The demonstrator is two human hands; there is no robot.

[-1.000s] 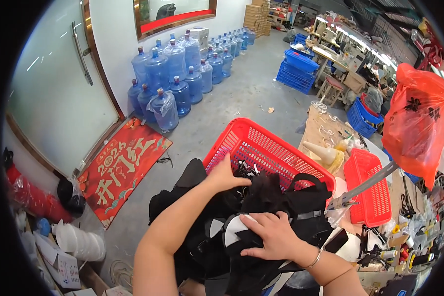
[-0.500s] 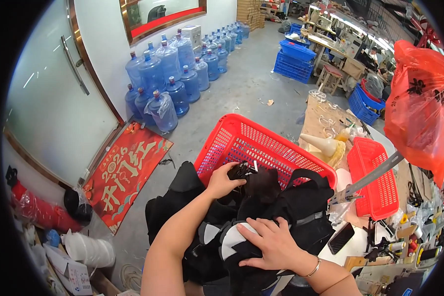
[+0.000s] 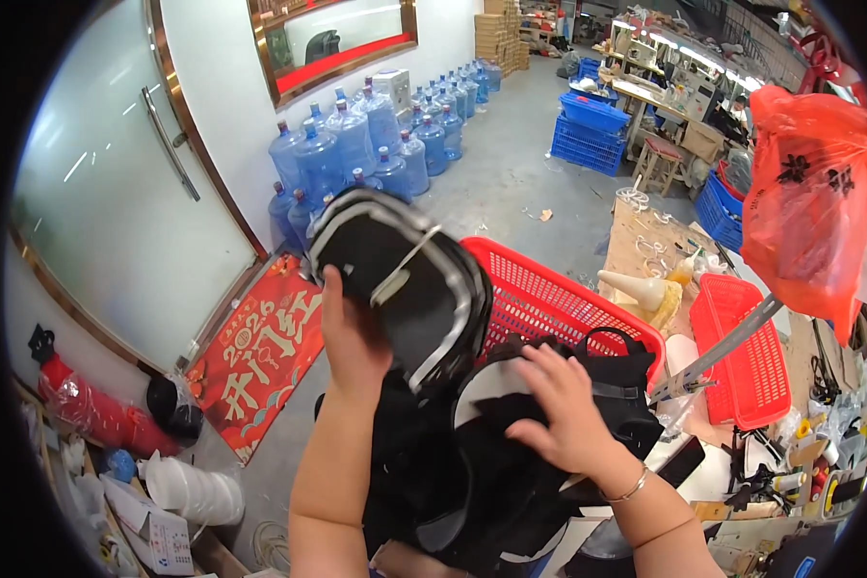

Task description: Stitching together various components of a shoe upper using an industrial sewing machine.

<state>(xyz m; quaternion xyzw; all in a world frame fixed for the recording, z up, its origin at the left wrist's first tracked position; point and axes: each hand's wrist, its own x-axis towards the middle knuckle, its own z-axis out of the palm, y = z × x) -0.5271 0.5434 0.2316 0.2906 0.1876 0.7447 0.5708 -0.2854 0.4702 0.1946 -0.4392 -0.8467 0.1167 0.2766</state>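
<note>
Brown tbl (image 3: 622, 252) holds sm. red basket (image 3: 756, 361), wht cone (image 3: 634, 287) & cord loops (image 3: 651, 247).

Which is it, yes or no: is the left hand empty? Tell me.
No, the left hand holds up a black, pale-edged piece in front of the water bottles.

Matt cloth (image 3: 511, 472) — glossy plastic basket (image 3: 549, 290)

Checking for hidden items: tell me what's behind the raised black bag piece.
Past the black bag piece, blue water bottles show above and a red basket at right. It covers parts of both; anything else directly behind it cannot be seen.
</note>
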